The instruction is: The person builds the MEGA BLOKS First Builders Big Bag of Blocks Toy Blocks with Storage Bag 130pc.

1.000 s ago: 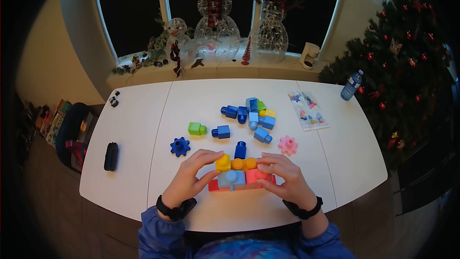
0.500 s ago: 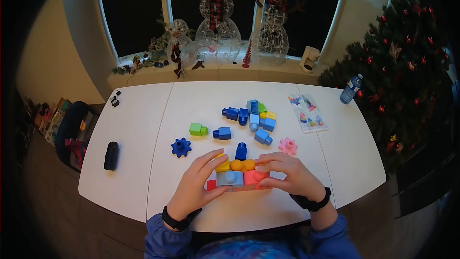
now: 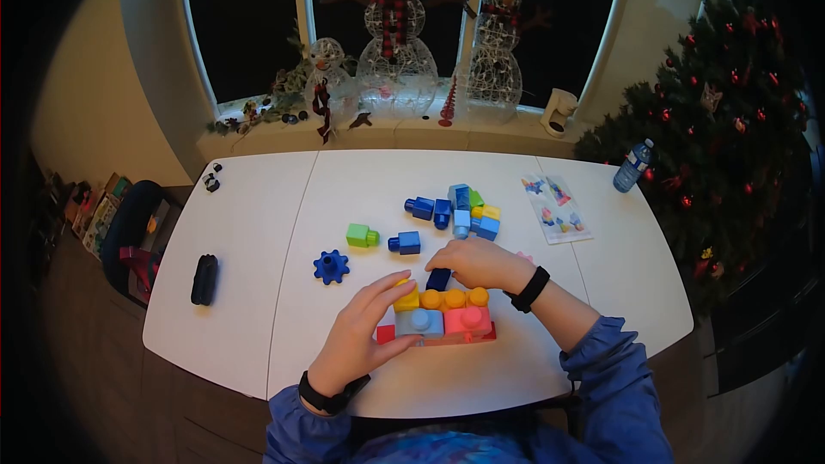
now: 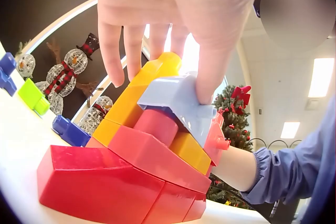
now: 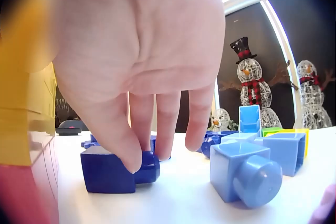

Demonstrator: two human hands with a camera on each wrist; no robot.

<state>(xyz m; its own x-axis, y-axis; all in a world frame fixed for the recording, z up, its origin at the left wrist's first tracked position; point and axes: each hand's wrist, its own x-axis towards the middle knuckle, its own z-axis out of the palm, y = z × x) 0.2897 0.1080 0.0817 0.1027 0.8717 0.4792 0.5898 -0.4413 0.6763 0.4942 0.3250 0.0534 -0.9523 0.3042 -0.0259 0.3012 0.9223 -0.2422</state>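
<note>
A stack of toy building blocks stands near the front of the table, with a red base (image 4: 100, 182), a light blue block (image 3: 412, 325), a pink block (image 3: 468, 323), an orange block (image 3: 455, 299) and a yellow block (image 3: 407, 298). My left hand (image 3: 352, 335) holds its left end, thumb against the light blue block and fingers behind the yellow one. Just beyond the stack, my right hand (image 3: 483, 265) pinches a dark blue block (image 5: 107, 172) around its stud. That block lies on its side.
Loose blue blocks (image 3: 406, 243), a green block (image 3: 362, 235) and a blue gear (image 3: 331, 267) lie farther back. A pink gear is mostly behind the right hand. Right of them are a picture sheet (image 3: 556, 209) and a water bottle (image 3: 632, 166). A black case (image 3: 204, 280) lies left.
My right hand has left the pink block at the stack's right end and moved forward to the dark blue block, which it now pinches. The left hand stays at the stack.
</note>
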